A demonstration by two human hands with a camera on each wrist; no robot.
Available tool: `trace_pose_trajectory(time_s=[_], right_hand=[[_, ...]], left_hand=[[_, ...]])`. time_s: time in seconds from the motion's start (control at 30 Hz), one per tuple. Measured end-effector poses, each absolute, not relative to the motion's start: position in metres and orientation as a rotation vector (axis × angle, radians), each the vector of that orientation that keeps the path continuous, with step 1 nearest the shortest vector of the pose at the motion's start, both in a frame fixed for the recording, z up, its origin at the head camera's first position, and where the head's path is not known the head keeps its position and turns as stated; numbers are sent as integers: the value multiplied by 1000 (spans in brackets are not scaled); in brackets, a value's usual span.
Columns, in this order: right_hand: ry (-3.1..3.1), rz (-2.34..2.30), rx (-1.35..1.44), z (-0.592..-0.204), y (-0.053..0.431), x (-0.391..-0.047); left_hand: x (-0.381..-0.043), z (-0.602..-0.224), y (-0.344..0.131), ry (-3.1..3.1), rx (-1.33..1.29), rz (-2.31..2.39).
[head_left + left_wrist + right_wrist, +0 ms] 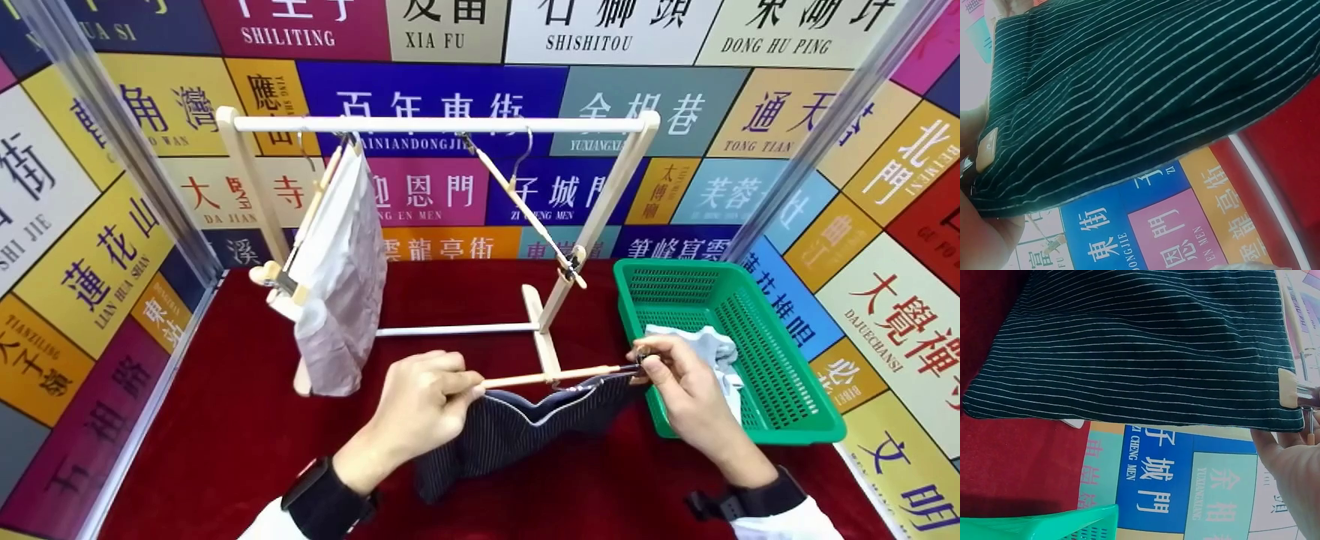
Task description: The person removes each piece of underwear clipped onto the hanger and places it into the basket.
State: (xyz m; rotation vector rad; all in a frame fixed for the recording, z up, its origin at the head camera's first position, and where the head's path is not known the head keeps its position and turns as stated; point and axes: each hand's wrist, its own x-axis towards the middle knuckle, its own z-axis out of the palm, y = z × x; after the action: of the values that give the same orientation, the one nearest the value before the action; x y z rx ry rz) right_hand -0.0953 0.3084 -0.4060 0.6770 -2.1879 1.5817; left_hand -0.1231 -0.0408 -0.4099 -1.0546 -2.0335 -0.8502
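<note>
A wooden clip hanger [555, 377] lies across between both hands, and a dark garment with thin white stripes [517, 442] hangs below its bar. My left hand [420, 401] pinches the hanger's left end together with the garment's top edge. At the other end, my right hand [679, 379] grips the metal-and-wood clip [1288, 388] with thumb and fingers. This clip bites the garment's corner in the right wrist view. Another wooden clip [987, 149] sits on the cloth by the left fingers. The garment's top gapes in the middle, showing a pale edge.
A white-and-wood rack [435, 124] stands behind the hands. On it hang a pale garment [341, 277] on a clip hanger and a bare clip hanger [525, 210]. To the right, a green basket [814, 382] holds a light-coloured cloth [705, 349]. Dark red cloth [217, 435] covers the table.
</note>
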Motion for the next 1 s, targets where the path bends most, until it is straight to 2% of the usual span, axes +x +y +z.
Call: trace_pose_trajectory(time_s=[1.0], right_hand=[[-2143, 1546, 760, -410, 318, -97]], left_hand=[[-124, -409, -33, -2005, -1083, -813]])
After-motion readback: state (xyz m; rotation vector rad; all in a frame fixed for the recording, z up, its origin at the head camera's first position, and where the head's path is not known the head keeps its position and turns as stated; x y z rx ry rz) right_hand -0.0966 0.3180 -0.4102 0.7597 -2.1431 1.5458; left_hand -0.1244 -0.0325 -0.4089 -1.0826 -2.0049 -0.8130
